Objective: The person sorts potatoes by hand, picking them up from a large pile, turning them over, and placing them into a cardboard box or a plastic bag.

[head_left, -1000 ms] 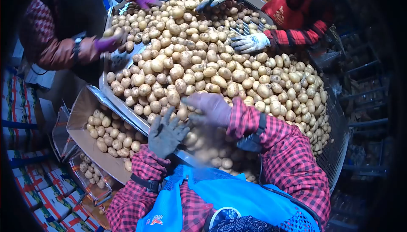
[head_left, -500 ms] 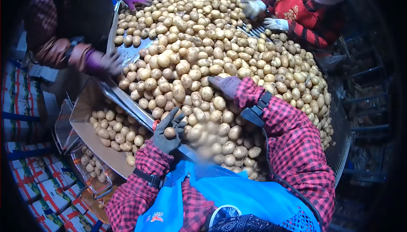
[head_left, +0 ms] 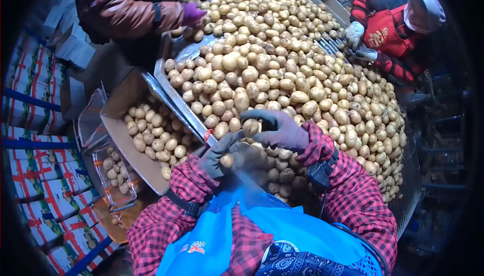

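Right hand [head_left: 285, 132] has drawn back from the heap of potatoes [head_left: 302, 97] to just beside the left hand [head_left: 218, 154], gripping a potato [head_left: 250, 127].
Thumb and fingers clamp it above the heap's near side; the left palm cradles a smaller potato [head_left: 227, 161], its fingers blurred. Both look firm, light and rounded, probably dusty enough to slip, with skin that could scuff: best held gently round the middle.

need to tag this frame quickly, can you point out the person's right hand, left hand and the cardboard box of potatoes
right hand [head_left: 288, 132]: head view, middle of the gloved back
left hand [head_left: 214, 157]: head view, middle of the glove
cardboard box [head_left: 117, 113]: head view, bare inner wall
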Demonstrator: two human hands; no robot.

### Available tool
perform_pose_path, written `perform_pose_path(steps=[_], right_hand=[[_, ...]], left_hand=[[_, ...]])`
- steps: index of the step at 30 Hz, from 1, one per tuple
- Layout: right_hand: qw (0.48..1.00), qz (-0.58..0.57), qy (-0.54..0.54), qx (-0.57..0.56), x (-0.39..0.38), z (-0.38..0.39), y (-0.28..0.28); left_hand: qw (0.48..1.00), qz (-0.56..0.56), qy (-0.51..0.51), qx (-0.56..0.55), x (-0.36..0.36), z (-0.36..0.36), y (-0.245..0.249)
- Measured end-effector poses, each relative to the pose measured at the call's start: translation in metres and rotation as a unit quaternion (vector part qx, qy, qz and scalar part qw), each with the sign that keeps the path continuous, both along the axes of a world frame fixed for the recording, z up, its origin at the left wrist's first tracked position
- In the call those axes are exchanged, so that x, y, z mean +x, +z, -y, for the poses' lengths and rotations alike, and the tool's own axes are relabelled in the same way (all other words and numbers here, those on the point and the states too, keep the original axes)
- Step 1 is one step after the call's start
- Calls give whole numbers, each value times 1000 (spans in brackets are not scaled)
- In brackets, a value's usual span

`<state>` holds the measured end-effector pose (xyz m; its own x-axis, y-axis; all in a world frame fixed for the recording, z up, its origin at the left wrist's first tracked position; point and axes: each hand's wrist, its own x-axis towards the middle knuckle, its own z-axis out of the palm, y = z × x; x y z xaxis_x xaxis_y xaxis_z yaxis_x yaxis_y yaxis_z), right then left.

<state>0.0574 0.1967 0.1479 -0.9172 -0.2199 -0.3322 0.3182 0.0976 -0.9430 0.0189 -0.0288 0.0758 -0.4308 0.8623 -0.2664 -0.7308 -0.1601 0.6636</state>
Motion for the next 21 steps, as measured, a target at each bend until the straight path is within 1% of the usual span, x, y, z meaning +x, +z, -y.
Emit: perform_pose_path(steps=[1, 2, 3, 4, 5, 6, 7, 8, 10, 11, 12, 13, 14, 15, 16, 18, 19, 20, 21], right_hand=[[1000, -2, 7, 10, 0, 3, -4], [999, 34, 15, -21, 2, 20, -9], [999, -43, 13, 9, 4, 28, -28], [992, -120, 13, 37, 4, 34, -46], [992, -120, 20, 30, 1, 39, -40], [992, -92, 30, 81, 0, 45, -27], [989, -62, 38, 132, 0, 50, -20], [995, -5, 2, 104, 2, 54, -22], [997, 9, -10, 71, 3, 50, -28], [998, 55, -18, 29, 5, 48, -24], [998, 35, -3, 48, 4, 44, -24], [999, 20, -15, 33, 7, 40, -31], [999, 5, -27, 18, 10, 38, -38], [999, 16, -28, 7, 11, 38, -36], [999, 26, -31, -3, 12, 37, -32], [999, 26, -7, 25, 15, 32, -37], [999, 30, -3, 37, 15, 32, -38], [998, 33, 2, 48, 16, 33, -39], [998, 33, 10, 44, 16, 35, -41]], left_hand=[[996, 79, 35, -11, 3, -2, 4], [988, 149, 21, 19, 1, 0, 15], [975, 219, 7, 44, -1, 2, 25], [975, 219, 15, 40, -4, 6, 23], [973, 228, 30, 6, -5, 11, 16], [970, 237, 44, -30, -6, 17, 9], [966, 257, 35, -12, -10, 25, -1], [971, 223, 75, 49, -6, 39, -32], [983, 130, 128, -15, -21, 65, -21], [953, 142, 243, -107, -21, 82, -10], [940, 124, 295, -118, -24, 110, -19], [946, 102, 294, -88, -27, 146, -9], [936, 69, 329, -101, -37, 217, -61], [905, 98, 399, -111, -27, 235, -32], [877, -15, 433, -206, -19, 262, -10], [842, -21, 443, -305, 12, 353, -11], [836, -2, 428, -343, 34, 402, -15], [820, 15, 423, -384, 60, 441, -19], [798, 34, 409, -442, 92, 485, -35]])
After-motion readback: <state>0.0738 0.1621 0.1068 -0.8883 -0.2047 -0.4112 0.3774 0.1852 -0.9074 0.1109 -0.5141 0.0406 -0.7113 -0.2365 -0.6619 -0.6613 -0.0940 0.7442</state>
